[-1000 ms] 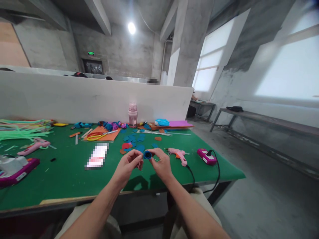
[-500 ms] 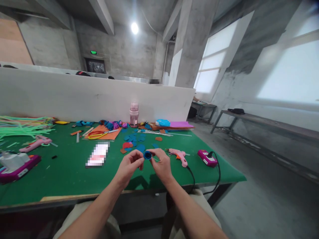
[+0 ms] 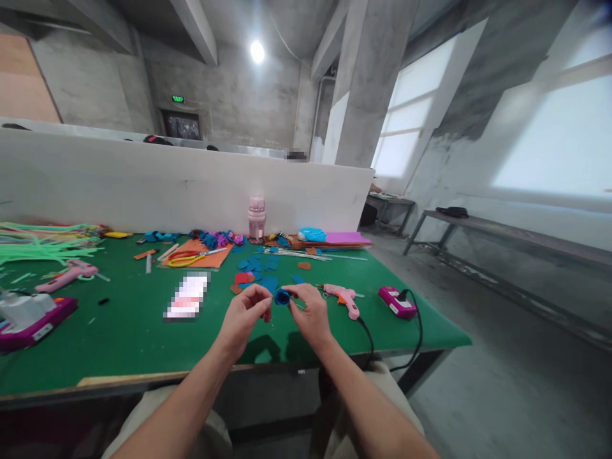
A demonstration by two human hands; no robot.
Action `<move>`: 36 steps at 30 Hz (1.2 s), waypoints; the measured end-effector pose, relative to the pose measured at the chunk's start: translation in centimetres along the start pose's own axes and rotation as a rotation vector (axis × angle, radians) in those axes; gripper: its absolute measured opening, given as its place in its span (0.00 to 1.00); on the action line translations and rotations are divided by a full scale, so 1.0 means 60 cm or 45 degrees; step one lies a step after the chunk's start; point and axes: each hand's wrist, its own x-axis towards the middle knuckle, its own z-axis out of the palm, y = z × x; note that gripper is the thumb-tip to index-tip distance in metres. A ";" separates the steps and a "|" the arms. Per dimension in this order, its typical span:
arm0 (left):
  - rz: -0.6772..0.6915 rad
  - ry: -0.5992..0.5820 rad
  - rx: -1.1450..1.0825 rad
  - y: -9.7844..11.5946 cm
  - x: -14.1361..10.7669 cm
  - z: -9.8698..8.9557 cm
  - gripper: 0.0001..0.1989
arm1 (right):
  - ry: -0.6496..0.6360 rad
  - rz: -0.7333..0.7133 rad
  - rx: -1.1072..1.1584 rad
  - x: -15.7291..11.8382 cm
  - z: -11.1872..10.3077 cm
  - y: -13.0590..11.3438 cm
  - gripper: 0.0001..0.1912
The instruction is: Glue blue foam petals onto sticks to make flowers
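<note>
A small blue rolled piece (image 3: 282,297) is pinched in my right hand (image 3: 310,313), its round open end facing up toward me. Just left of it is my left hand (image 3: 248,313), slightly apart from the piece; its thumb and fingertips are pressed together, and whatever they may hold is too small to make out. Blue cut pieces (image 3: 269,284) lie on the green table (image 3: 143,344) beyond my hands, beside a red piece (image 3: 242,278). A pink glue gun (image 3: 345,298) rests to the right of my right hand.
Right of the glue gun sits a purple power block (image 3: 398,301) with a black cable. Orange-handled scissors (image 3: 187,259), a pink bottle (image 3: 257,218) and green strips (image 3: 38,245) are farther back. At left are another pink glue gun (image 3: 71,274) and power block (image 3: 43,325).
My left hand has moved a little left, away from the blue rolled piece. My right hand still holds the piece in nearly the same place.
</note>
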 end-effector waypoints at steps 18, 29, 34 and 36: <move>-0.062 -0.002 -0.007 -0.006 0.001 -0.002 0.08 | -0.019 -0.071 -0.048 -0.001 -0.001 -0.001 0.10; 0.052 0.047 0.327 -0.004 0.002 -0.004 0.06 | -0.073 -0.066 -0.090 -0.003 0.002 0.003 0.10; 0.059 0.024 0.372 -0.005 0.002 -0.005 0.09 | -0.108 -0.060 -0.108 -0.004 0.003 0.004 0.10; 0.060 0.036 0.345 -0.006 0.003 -0.005 0.09 | -0.127 -0.060 -0.108 -0.004 0.003 0.003 0.10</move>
